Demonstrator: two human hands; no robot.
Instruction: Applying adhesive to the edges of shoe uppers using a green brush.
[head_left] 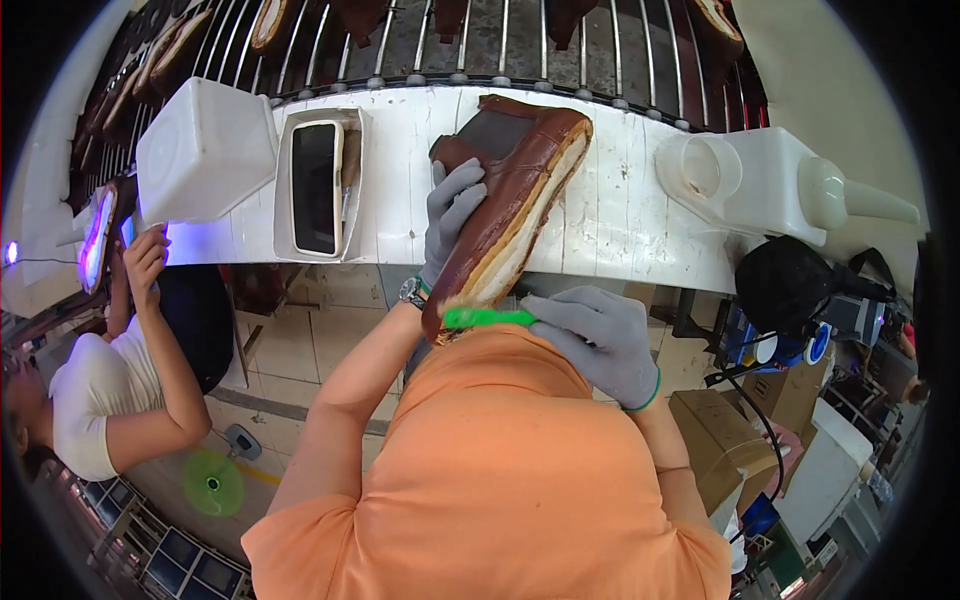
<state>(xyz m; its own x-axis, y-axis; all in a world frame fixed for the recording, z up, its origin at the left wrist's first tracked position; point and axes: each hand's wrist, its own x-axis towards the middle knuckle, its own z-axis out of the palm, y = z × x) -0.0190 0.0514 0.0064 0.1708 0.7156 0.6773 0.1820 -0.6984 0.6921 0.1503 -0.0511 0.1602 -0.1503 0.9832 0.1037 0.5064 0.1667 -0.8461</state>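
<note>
A brown leather boot (500,190) with dark elastic side panels lies on its side, its pale sole edge turned to the right. Gloved in grey, my left hand (452,215) is closed around the boot's upper from the left. My right hand (592,335), in a matching glove, grips a green-handled brush (490,317). The brush's head is at the toe end of the sole, close to my orange shirt; its bristles are hard to make out. The toe overhangs the near edge of the white worktable (400,215).
A white box (205,150) and a tray (283,190) holding a phone (316,190) stand left. At right are a clear cup (710,168) and a white bottle (770,180). Behind runs a roller conveyor (490,45) with shoes. A co-worker's hand (147,255) is at far left.
</note>
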